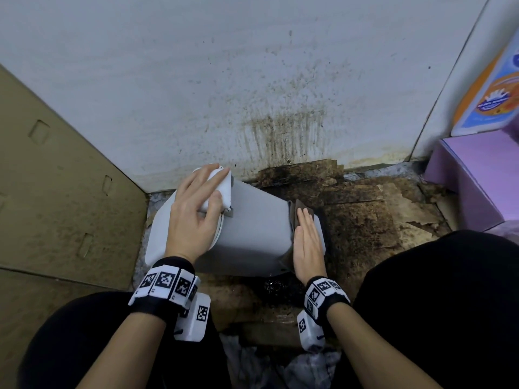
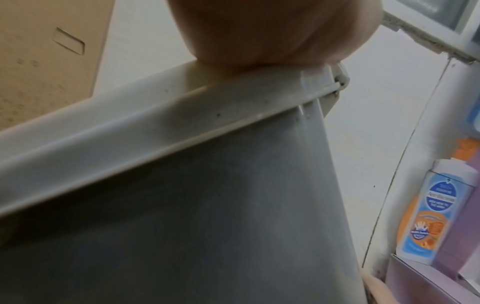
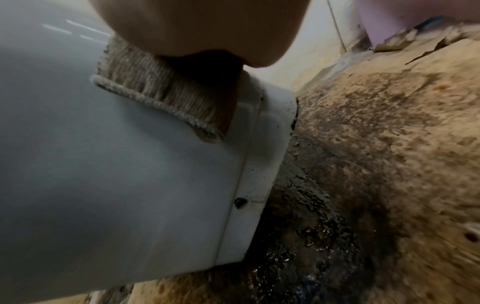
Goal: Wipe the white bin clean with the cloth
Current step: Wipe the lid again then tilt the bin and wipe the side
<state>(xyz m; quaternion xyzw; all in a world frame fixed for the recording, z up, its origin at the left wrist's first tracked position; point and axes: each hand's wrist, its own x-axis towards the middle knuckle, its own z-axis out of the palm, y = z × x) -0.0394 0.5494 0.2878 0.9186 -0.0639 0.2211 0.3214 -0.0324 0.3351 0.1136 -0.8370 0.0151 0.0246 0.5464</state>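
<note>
white bin [image 1: 252,234] tipped over, right wrist view shows cloth [image 3: 166,102] weave

Floor [image 1: 362,228]: stained cardboard sheets, wet dark patch [image 1: 276,287]. White bin [image 1: 252,234] lying tipped on it; purple box [image 1: 471,175] at right edge.

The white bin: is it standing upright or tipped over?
Tipped over. The white bin lies on its side on the stained cardboard, rim end under the left hand, base end towards the right hand.
</note>
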